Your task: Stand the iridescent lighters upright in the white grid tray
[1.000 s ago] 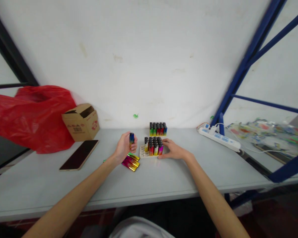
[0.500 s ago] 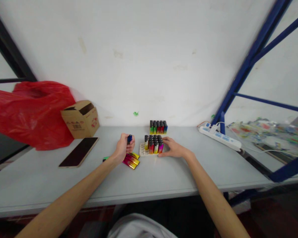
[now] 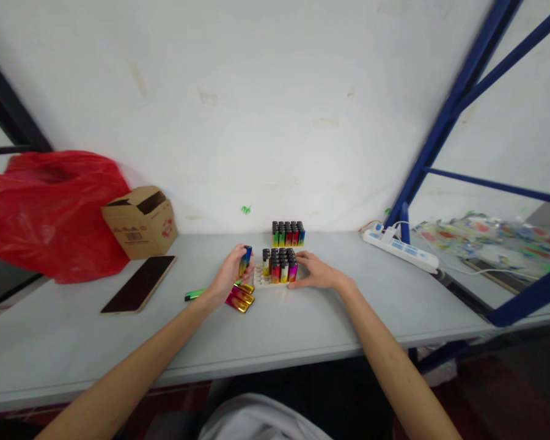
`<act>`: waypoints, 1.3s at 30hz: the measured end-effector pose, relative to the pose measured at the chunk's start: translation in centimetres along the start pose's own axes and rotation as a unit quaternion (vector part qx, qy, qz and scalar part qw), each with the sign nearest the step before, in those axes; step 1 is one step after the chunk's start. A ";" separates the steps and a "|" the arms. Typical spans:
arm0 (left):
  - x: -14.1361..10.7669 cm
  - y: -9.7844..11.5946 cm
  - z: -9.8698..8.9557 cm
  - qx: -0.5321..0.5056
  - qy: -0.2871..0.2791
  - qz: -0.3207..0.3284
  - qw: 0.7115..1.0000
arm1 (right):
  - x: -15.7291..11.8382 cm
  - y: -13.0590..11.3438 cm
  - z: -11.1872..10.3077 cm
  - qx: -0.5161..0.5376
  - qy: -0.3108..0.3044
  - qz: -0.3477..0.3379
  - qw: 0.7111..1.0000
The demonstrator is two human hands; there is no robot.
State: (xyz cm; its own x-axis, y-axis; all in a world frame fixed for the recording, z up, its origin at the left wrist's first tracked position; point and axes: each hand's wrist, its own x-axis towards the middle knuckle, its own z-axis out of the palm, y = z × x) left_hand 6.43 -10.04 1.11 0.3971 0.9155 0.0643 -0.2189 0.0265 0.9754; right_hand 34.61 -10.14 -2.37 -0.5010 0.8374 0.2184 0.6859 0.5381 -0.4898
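Observation:
My left hand (image 3: 231, 272) is closed round a blue lighter (image 3: 244, 260) whose lower part shades to yellow. It holds the lighter upright, just left of a white holed tray (image 3: 258, 279). Colourful lighters (image 3: 282, 269) with black tops stand in rows in this tray, and open holes show at its left end. My right hand (image 3: 318, 272) grips the tray's right end, thumb in front and fingers behind. Under my left wrist lie several loose lighters (image 3: 241, 299), shiny red and gold, with a green lighter (image 3: 195, 294) poking out to the left.
Behind the tray, near the wall, stands another block of lighters (image 3: 288, 234). A phone (image 3: 140, 284), a cardboard box (image 3: 142, 223) and a red plastic bag (image 3: 64, 214) are on the left. To the right are a power strip (image 3: 401, 250) and a blue metal frame (image 3: 440, 146).
My left hand has moved right towards the tray with the blue lighter, and more of the lighter's body now shows. My right hand stays at the tray's end. The view has shifted slightly.

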 end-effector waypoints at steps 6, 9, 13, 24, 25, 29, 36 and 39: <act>0.4 -0.8 -0.1 0.198 0.055 0.126 0.971 | 0.1 0.1 0.0 -0.006 0.001 -0.005 1.000; 0.6 -0.9 -0.4 0.256 0.068 0.160 0.951 | 0.1 0.2 0.1 -0.009 0.001 -0.007 1.000; 0.5 -0.9 -0.7 0.291 0.021 0.160 0.943 | 0.1 0.2 0.1 -0.007 0.002 -0.008 1.000; -0.3 -0.7 -0.8 0.353 -0.045 0.198 0.913 | 0.1 0.2 0.1 -0.007 0.005 -0.011 1.000; -0.3 -0.7 -0.8 0.360 -0.051 0.201 0.910 | 0.1 0.2 0.1 -0.009 0.004 -0.011 1.000; -0.5 -1.1 -0.7 0.357 -0.038 0.215 0.908 | 0.1 0.1 0.0 -0.008 0.003 -0.007 1.000; -0.6 -0.9 0.1 0.344 0.007 0.216 0.913 | 0.1 -0.2 -0.1 -0.005 0.002 -0.003 1.000; -0.6 -0.6 0.4 0.334 -0.002 0.203 0.920 | 0.1 -0.1 0.0 -0.003 0.005 -0.003 1.000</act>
State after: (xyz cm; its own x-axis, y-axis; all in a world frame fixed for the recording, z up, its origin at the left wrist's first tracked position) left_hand 6.71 -10.74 0.59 0.4062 0.7941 0.4521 0.2465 -0.5716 0.7826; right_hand 34.49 -10.16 -2.27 -0.4999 0.8348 0.2307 0.6858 0.5442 -0.4832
